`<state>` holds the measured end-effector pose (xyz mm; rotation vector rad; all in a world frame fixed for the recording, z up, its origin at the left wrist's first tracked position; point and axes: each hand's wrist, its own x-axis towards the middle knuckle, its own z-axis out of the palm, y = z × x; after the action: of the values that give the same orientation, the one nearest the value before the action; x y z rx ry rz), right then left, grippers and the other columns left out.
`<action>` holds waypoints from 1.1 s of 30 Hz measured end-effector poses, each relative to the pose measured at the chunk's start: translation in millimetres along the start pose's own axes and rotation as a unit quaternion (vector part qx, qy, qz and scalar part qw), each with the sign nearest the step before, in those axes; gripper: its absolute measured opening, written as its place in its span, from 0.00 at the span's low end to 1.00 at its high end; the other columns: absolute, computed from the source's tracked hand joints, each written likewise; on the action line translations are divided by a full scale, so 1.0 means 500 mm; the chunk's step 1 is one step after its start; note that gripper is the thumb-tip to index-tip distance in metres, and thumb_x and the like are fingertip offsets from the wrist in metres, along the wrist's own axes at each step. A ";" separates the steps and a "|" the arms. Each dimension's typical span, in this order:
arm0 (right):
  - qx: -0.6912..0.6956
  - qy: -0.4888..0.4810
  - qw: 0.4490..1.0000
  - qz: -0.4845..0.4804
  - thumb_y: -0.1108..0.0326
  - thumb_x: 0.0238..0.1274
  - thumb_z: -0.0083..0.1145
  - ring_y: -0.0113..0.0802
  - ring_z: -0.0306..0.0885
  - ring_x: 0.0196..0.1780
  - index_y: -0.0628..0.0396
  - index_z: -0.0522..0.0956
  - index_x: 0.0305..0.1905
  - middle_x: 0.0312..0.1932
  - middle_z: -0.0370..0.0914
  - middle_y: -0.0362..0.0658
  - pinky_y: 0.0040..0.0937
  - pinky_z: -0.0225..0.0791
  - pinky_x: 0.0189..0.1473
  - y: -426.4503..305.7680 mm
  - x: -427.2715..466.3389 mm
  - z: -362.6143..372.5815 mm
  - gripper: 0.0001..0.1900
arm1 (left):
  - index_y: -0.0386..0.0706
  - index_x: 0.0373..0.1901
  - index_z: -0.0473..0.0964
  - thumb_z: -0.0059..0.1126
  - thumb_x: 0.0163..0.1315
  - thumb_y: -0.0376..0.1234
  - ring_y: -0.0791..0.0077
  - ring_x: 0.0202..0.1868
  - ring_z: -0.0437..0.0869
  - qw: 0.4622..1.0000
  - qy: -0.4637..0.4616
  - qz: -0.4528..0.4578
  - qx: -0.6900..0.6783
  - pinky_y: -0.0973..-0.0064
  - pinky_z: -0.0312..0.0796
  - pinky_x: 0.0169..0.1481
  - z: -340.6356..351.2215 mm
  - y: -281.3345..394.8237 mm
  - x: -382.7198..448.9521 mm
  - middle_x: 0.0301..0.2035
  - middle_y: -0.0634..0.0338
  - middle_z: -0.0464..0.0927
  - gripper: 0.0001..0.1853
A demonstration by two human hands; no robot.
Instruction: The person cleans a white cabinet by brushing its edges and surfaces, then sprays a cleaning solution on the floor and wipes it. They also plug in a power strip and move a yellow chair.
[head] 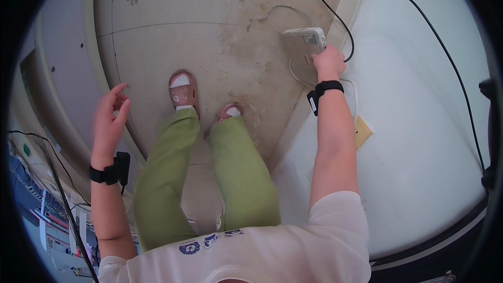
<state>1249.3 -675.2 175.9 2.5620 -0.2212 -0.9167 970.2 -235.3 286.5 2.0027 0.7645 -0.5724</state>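
Observation:
My right hand (331, 59) is at the near end of a flat white box-shaped device (304, 47) with a label, low beside the white wall. Its fingers are bent against the device's edge; whether they grip the device or a plug in it is hidden. A black cable (432, 27) runs from beside this hand across the wall. A white cord (294, 72) loops by the device and passes behind the wrist to a yellowish wall plate (363, 131). My left hand (111, 116) hangs at the left with its fingers loosely bent, holding nothing. Both wrists wear black straps.
My feet in pink slippers (184, 90) stand on the stained tiled floor (165, 51). The white wall (408, 125) rises at the right. A pale cabinet-like panel (67, 47) borders the floor at the left. A thin twisted cord (289, 7) lies beyond the device. Cluttered items and dark cables are at the lower left.

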 end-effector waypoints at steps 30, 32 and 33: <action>-0.080 0.087 0.989 0.091 0.55 0.57 0.56 0.44 0.82 0.45 0.57 0.36 0.75 0.44 0.83 0.47 0.39 0.70 0.46 0.116 0.011 -0.180 0.49 | 0.44 0.56 0.72 0.56 0.63 0.32 0.76 0.36 0.75 0.998 -0.016 -0.053 -0.032 0.77 0.70 0.39 0.087 -0.094 -0.059 0.38 0.63 0.75 0.19; -0.067 0.089 0.988 0.108 0.56 0.57 0.55 0.45 0.82 0.46 0.57 0.36 0.75 0.45 0.82 0.49 0.40 0.70 0.47 0.118 0.019 -0.177 0.49 | 0.44 0.56 0.72 0.56 0.63 0.32 0.76 0.36 0.75 0.998 -0.019 -0.056 -0.031 0.77 0.70 0.39 0.089 -0.093 -0.058 0.38 0.63 0.75 0.19; -0.069 0.094 0.987 0.110 0.56 0.57 0.55 0.45 0.81 0.47 0.57 0.37 0.75 0.47 0.81 0.50 0.41 0.70 0.48 0.116 0.024 -0.173 0.48 | 0.44 0.56 0.72 0.56 0.63 0.32 0.77 0.36 0.75 0.998 -0.019 -0.051 -0.034 0.77 0.70 0.39 0.090 -0.092 -0.056 0.38 0.63 0.75 0.19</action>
<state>1313.1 -702.8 254.5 2.4183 -0.3636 -0.5843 913.6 -263.3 255.7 1.8928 0.8547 -0.6335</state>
